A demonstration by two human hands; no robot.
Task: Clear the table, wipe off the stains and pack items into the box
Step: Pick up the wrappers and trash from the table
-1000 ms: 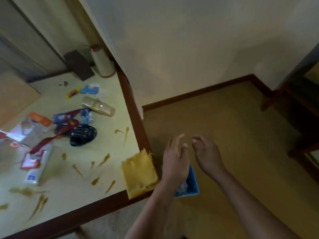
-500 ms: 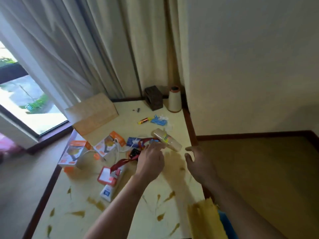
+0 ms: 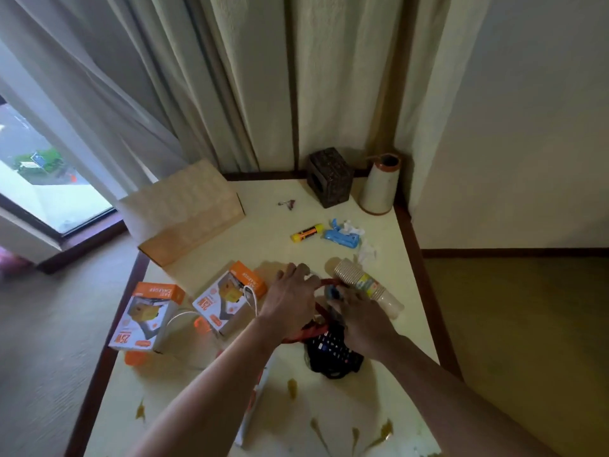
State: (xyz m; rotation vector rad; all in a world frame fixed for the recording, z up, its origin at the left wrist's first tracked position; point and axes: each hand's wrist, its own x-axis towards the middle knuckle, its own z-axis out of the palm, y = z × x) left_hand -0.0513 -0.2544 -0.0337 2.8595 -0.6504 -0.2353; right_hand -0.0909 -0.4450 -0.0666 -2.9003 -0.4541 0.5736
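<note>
Nearest me, at 6 o'clock, brown stains (image 3: 384,429) streak the cream worktop (image 3: 389,384). Just beyond, at centre, a black calculator (image 3: 333,352) lies flat, with a red lanyard (image 3: 311,331) draped across it. My left hand (image 3: 291,300) lies palm down with its fingers curled around the lanyard's loop; my right hand (image 3: 361,319) is closed over a small blue item beside it, though I cannot tell what that item is. Touching my right hand at 2 o'clock, a sleeve of stacked cups (image 3: 367,286) lies on its side. At 9 o'clock stand two orange-and-white charger boxes (image 3: 150,316), with a white cable (image 3: 252,296) looped by the nearer-centre one. Farther off, at 12 o'clock, lie a yellow marker (image 3: 306,233) and a blue wipes packet (image 3: 341,237). At 10 o'clock rests the cardboard box (image 3: 184,211); at the far edge stand a dark carved block (image 3: 329,176) and a cream roll (image 3: 379,184), before the curtains (image 3: 230,77).
</note>
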